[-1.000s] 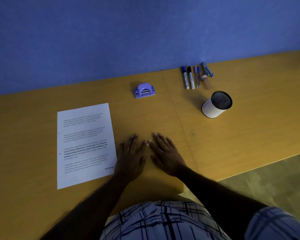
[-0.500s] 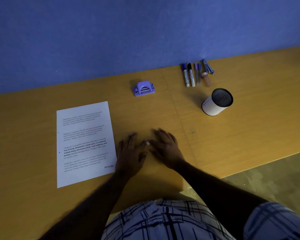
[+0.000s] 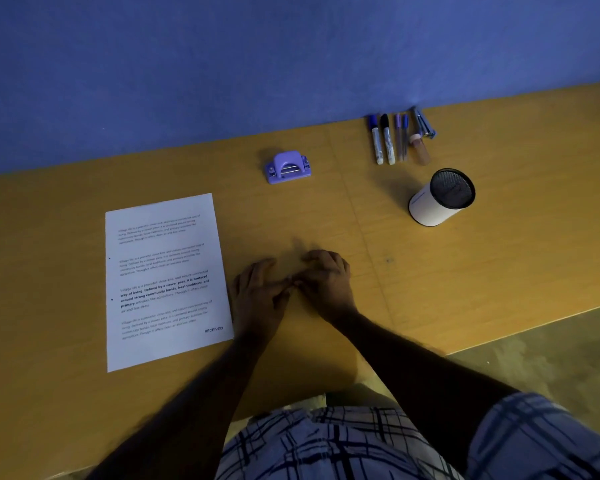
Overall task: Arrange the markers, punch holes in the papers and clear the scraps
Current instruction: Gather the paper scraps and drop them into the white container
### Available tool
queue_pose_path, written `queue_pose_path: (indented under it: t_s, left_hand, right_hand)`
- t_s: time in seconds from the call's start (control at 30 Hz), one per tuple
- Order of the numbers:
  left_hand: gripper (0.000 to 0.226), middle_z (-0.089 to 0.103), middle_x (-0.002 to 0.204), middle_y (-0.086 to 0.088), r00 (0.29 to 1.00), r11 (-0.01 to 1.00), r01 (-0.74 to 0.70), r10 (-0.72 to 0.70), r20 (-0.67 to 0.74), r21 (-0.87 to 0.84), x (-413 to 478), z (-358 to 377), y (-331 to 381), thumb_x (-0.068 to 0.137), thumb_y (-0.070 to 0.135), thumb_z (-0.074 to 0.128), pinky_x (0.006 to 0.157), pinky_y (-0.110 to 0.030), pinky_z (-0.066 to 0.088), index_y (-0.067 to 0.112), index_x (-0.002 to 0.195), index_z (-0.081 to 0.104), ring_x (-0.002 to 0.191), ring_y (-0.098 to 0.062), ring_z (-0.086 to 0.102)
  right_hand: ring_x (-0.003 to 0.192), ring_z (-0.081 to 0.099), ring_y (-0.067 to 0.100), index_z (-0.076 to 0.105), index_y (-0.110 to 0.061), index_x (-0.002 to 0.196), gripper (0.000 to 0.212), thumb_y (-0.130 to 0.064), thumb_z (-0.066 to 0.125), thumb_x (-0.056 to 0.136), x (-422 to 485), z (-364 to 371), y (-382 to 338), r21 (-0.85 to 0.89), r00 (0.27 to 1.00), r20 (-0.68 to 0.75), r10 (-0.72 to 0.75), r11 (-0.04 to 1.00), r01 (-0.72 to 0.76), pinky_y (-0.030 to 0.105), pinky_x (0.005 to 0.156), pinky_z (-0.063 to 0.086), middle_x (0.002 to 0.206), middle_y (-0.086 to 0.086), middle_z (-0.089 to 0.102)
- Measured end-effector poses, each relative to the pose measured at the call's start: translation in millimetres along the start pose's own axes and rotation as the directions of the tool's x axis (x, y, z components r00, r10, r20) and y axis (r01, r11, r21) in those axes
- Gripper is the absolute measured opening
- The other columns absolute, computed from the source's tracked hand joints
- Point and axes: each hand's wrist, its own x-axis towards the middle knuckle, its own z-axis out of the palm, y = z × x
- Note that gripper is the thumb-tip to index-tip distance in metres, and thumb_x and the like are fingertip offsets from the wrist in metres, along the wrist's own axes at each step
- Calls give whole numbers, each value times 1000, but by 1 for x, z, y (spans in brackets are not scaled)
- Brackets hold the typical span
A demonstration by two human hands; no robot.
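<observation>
Where the left hand [image 3: 257, 299] meets the right hand [image 3: 326, 285], the picture is blurred, and the right hand's curled fingers hide whatever may lie under them; we cannot tell whether it pinches anything. On the paper [image 3: 163, 282] most print is too small for us to read. The cup [image 3: 440, 199] is dark inside, so we cannot see its contents. Beside the markers [image 3: 383, 140] lies a grey and blue thing [image 3: 424, 123] too small for us to name. The table [image 3: 499, 254] runs off both side edges, and the bottom edge cuts off the checked shirt [image 3: 343, 445] and both arms.
</observation>
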Motion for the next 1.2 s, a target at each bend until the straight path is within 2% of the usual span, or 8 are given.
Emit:
queue_pose_path:
  t_s: [0.1,0.4,0.6,0.7,0.83,0.97,1.1,1.2]
  left_hand:
    - [35,47,142,4,1000,1000,16,-16,2,16,-1,2,-1,89,51,45,105,-41,27,38,107,72,132,-22,37]
    - [28,54,137,5,998,999,53,-54,-38,-13,3,4,2,87,52,52,103,-40,30,40,100,74,128,-23,42]
    - [30,52,139,5,999,997,53,-53,8,-50,3,-1,-1,85,50,53,107,-44,30,40,105,72,131,-24,40]
    - [32,51,139,7,998,997,64,-63,21,-53,5,-1,-1,83,53,54,109,-45,28,38,104,73,132,-22,37]
    - [28,49,138,9,996,996,83,-82,43,-24,7,-4,6,84,54,60,109,-46,25,40,106,71,133,-21,35]
    - [27,48,139,6,994,996,82,-79,79,-31,9,-9,16,87,48,61,109,-40,20,37,109,71,134,-20,34]
    - [45,54,133,1,995,997,36,-30,93,-63,16,-8,25,85,54,46,106,-40,23,28,110,71,129,-23,41]
    - [49,60,126,-2,998,996,-11,16,62,-92,29,-3,42,84,51,42,101,-39,29,21,112,70,122,-24,49]
  right_hand:
    - [114,45,22,76,-29,88,12,-36,69,82,1,5,-1,-46,1000,1,5,999,-5,42,94,32,117,-1,57]
    - [116,38,27,63,-13,108,28,-33,47,96,2,2,-14,-205,985,175,2,978,35,48,104,28,126,9,46]
    - [103,40,21,61,-11,97,23,-33,55,96,6,-17,2,67,976,171,133,987,-146,40,92,33,113,6,46]
    - [93,42,17,61,-11,85,13,-22,61,92,5,-29,7,185,994,91,63,980,-79,43,83,42,97,-1,47]
    - [90,42,10,62,-12,77,12,-9,64,89,3,-38,11,290,998,66,16,956,-35,35,80,39,82,-22,42]
    - [83,43,6,52,-28,74,27,-11,61,93,-1,-55,8,474,955,185,231,830,-292,23,79,36,85,-12,45]
    - [87,54,9,63,-14,89,8,-18,60,95,-2,-81,9,656,883,270,385,597,-461,15,71,42,93,-1,57]
    - [92,57,3,66,-14,107,17,-23,55,97,0,-107,13,710,861,288,418,511,-485,17,74,46,99,-8,64]
